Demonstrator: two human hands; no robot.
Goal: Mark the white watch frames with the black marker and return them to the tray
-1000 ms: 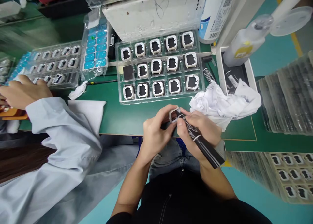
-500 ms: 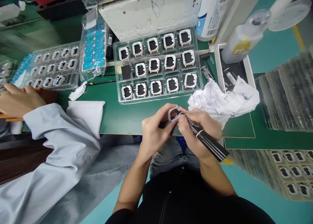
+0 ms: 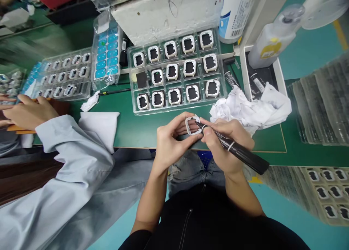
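- Left hand (image 3: pixel 168 145), half-curled, pinches the white rounded-square frame (image 3: pixel 187 127), now turned more face-on, seemingly exposing its inner edge.
- Right hand (image 3: pixel 225 157) closely grips the black cylindrical marker (image 3: pixel 247 156), tail swung toward 4 o'clock from the frame.

The far tray (image 3: pixel 180 107) looks glossy plastic, the near marker (image 3: pixel 240 152) smooth plastic, the right cloth (image 3: pixel 252 112) matt and wrinkled, the worktop (image 3: pixel 136 133) smooth.
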